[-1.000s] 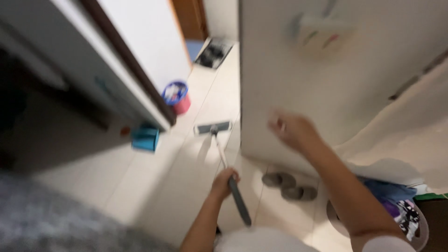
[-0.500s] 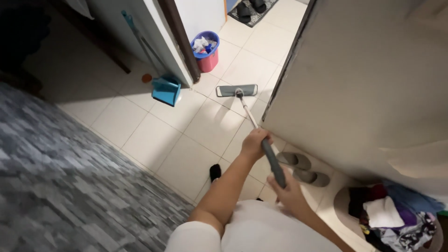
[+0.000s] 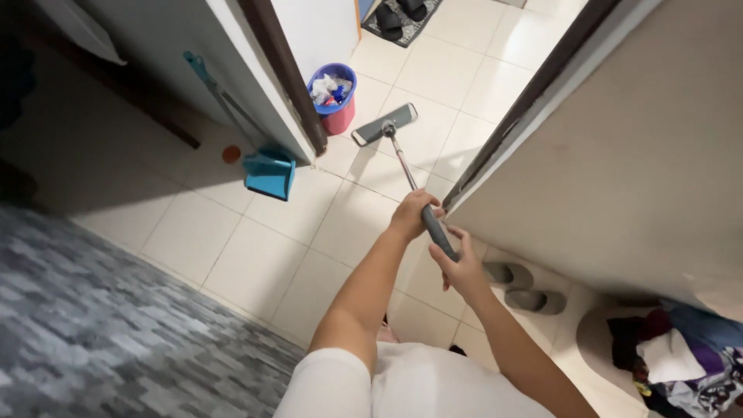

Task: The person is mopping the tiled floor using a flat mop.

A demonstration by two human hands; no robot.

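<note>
Since half a second ago our mop head [image 3: 385,124] has swung from lying square across the tiles to sitting at a slant and further up the floor, closer to the blue bin [image 3: 333,97], and our right hand has slid up the handle from down by our chest.

Going left to right: the grey patterned rug [image 3: 93,325] fills the lower left. Past it a blue dustpan [image 3: 269,174] stands against the foot of the white door panel [image 3: 255,93], and the bin sits just beyond the dark door edge. The flat mop head rests on the pale floor [image 3: 255,255] near the bin but apart from it. From there the mop handle [image 3: 408,182] runs back toward us, slanting down and to the right, so its long axis points away from us into the doorway.

Our left hand [image 3: 412,214] is the nearer one to the head, its grip closed around the top of the dark sleeve. Our right hand [image 3: 464,267] sits just behind it, lower on the sleeve, fingers curled around it with the thumb alongside. Further right, a pair of grey slippers [image 3: 522,286] lies by the wall, then a basket of clothes [image 3: 665,356].
</note>
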